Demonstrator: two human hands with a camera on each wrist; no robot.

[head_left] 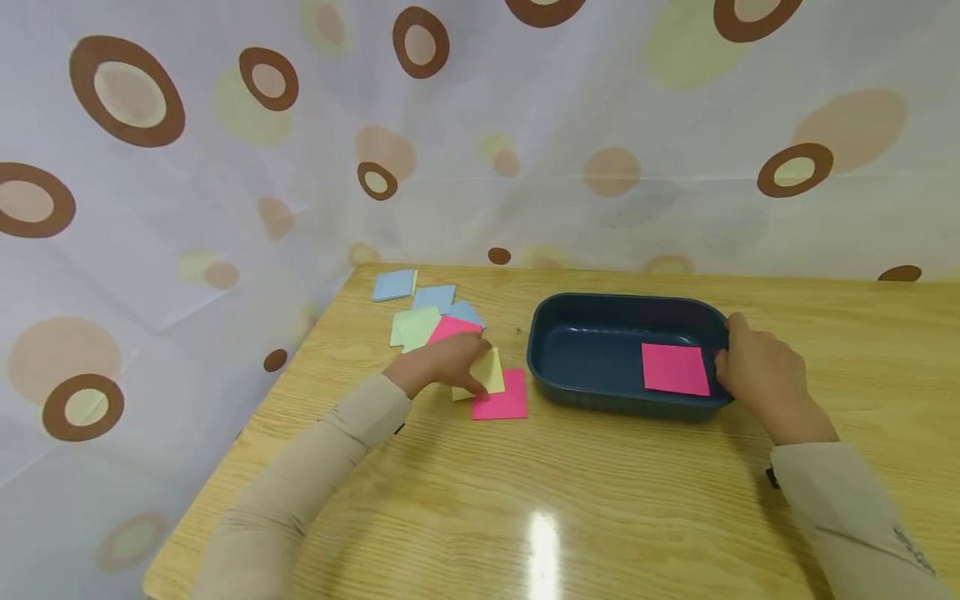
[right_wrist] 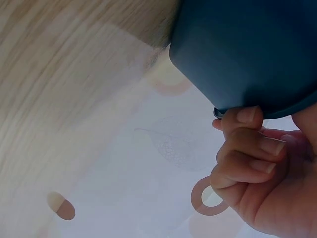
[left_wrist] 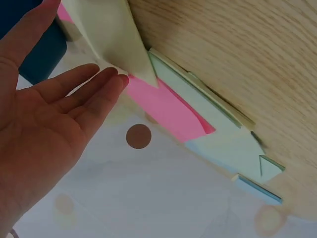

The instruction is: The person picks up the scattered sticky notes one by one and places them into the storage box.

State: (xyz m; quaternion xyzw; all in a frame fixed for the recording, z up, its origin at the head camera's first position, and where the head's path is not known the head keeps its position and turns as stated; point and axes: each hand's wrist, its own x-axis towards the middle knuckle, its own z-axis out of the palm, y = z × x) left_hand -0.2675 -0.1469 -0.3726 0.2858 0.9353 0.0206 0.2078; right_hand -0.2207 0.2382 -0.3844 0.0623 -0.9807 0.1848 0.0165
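Observation:
My left hand (head_left: 448, 363) is over a yellow sticky note (head_left: 491, 373), its thumb and fingers spread toward opposite edges. In the left wrist view the fingers are fairly straight, and the yellow note (left_wrist: 111, 39) stands bent beside the fingertips. Partly under it lies a pink sticky note (head_left: 510, 398). At the right, my right hand (head_left: 765, 375) grips the short end of a dark blue plastic tray (head_left: 585, 350), fingers curled at its rim. Inside the tray lies a pink note (head_left: 675, 369). The right wrist view has the curled fingers against the tray wall (right_wrist: 242, 54).
Beyond my left hand lie another pink note (head_left: 455, 327), light green notes (head_left: 416, 325) and several blue notes (head_left: 393, 285), partly overlapping. The wooden table (head_left: 600, 500) meets a patterned sheet (head_left: 465, 208) at the back and left.

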